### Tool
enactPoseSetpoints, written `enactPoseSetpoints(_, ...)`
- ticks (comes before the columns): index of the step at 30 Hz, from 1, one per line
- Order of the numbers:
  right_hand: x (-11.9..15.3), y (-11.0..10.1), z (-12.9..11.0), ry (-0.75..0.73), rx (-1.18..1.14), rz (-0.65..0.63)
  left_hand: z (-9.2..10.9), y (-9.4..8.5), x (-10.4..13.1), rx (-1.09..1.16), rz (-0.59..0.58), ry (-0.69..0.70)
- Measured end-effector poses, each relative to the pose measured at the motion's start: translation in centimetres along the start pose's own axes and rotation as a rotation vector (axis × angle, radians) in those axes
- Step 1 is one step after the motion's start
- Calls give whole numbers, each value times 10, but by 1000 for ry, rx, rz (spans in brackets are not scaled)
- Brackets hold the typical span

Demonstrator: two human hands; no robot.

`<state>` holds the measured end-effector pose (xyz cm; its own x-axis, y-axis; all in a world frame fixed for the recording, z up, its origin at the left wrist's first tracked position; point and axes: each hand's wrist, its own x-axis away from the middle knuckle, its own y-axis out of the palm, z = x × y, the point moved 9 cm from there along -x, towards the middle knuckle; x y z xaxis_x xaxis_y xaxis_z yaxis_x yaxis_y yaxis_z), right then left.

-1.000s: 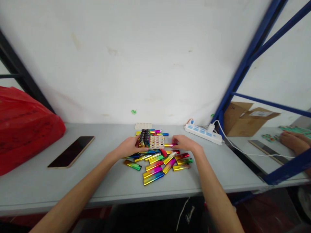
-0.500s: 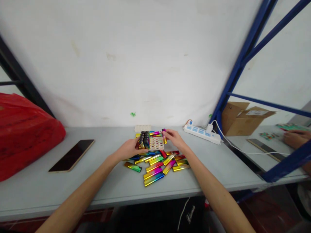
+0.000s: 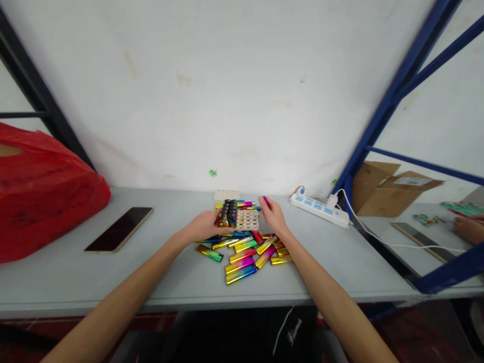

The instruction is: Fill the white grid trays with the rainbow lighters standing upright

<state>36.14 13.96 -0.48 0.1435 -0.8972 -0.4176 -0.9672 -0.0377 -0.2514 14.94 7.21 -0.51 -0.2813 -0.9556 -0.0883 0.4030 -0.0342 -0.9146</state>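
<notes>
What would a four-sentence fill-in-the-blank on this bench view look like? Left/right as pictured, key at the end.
1. In the off-white perforated plastic tray held by the person's left hand, black-topped metallic lighters stand on the ____ side.
2. The long white plastic power strip lies to the ____ of the person's right hand.
3. The large crinkled plastic bag at far left is ____.
4. The metal frame beside the brown cardboard box is ____.

Missing words: left; right; red; blue.
</notes>
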Motion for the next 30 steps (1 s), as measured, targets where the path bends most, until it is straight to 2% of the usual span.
enactPoseSetpoints(5, 2, -4, -7, -63, 162, 41, 0, 0, -1, -3, 3, 11)
enactPoseSetpoints(14, 6, 1, -14, -109, 244, 67, -2, 1, -1, -10, 2, 10)
enactPoseSetpoints(24, 14, 10, -51, -396, 365, -31, -2, 1, -1, -24, -2, 9)
enactPoseSetpoints(30, 11, 17, -42, -289, 382, -95, -3, 2, -1, -1, -5, -1)
